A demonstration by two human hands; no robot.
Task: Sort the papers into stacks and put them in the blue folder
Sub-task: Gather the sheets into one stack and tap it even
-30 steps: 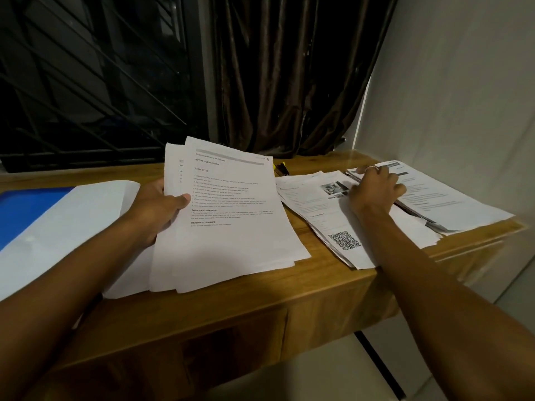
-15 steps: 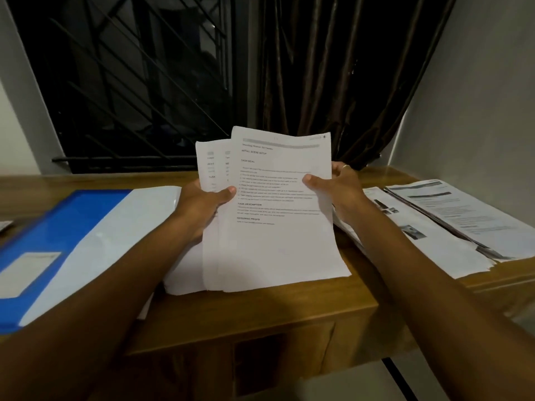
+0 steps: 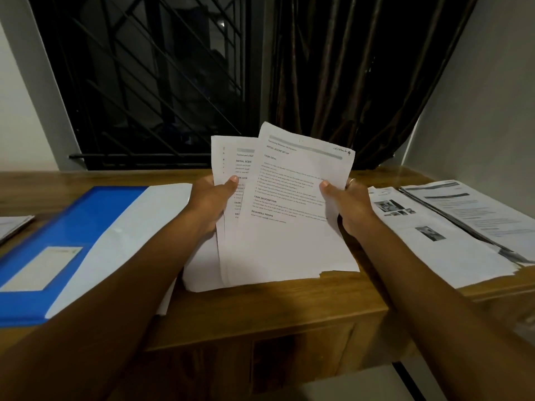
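Atop blue folder [image 3: 72, 227], white sheet [image 3: 130, 227]

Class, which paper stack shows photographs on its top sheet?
The middle-right stack, between the held sheets and the far-right stack; only its top page carries photos.

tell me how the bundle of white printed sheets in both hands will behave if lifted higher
Probably floppy: the bundle of white printed sheets droops onto the brown wooden desk. The sheets splay apart between left hand and right hand, so they may slip.
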